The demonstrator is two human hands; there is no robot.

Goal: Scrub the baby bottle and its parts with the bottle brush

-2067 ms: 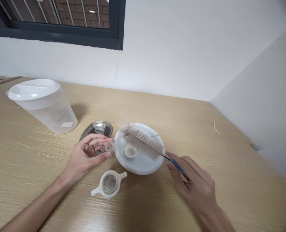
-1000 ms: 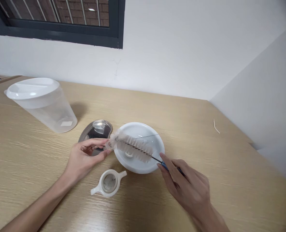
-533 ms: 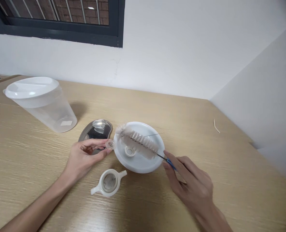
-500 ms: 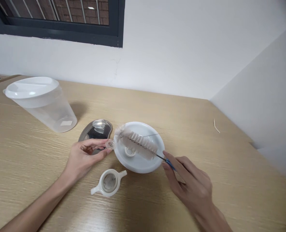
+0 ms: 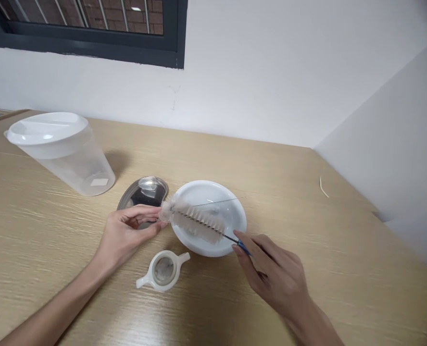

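plainly, the brush (image 5: pixel 199 222) is the centre of things: it hangs slantwise over the white bowl (image 5: pixel 213 252), bristle tip up against the fingertips of the left hand (image 5: pixel 127 231). the right hand (image 5: pixel 277 266) has its grip closed on the blue handle, thumb and forefinger near the twisted metal stem, probably because a hold that far back leaves the whole bristled length free and easy to steer. the left hand's grip looks pinched on a small clear piece (image 5: pixel 159 218), with barely an edge showing past the bristles; a fingertip hold like that would keep most of the piece uncovered.

the bristles are pale, soft and densely tufted around the stem. below them the bowl is round, smooth and glossy, set between the hands, perhaps to keep it within reach of both. a fine straight wire (image 5: pixel 220 201) lies across it, thin as a hair.

nearer the person, a white two-handled strainer (image 5: pixel 163 270) with a round mesh centre sits flat on the counter (image 5: pixel 278 182), off to one side of the bowl. behind the left hand is a shiny, dark metal dish (image 5: pixel 138 196) with a curved outline, bearing a clear, rounded piece (image 5: pixel 147 183). farther off stands a cloudy plastic pitcher (image 5: pixel 72 161), lid on. a pale bit of string (image 5: pixel 322 187) lies well apart, beyond the right hand.
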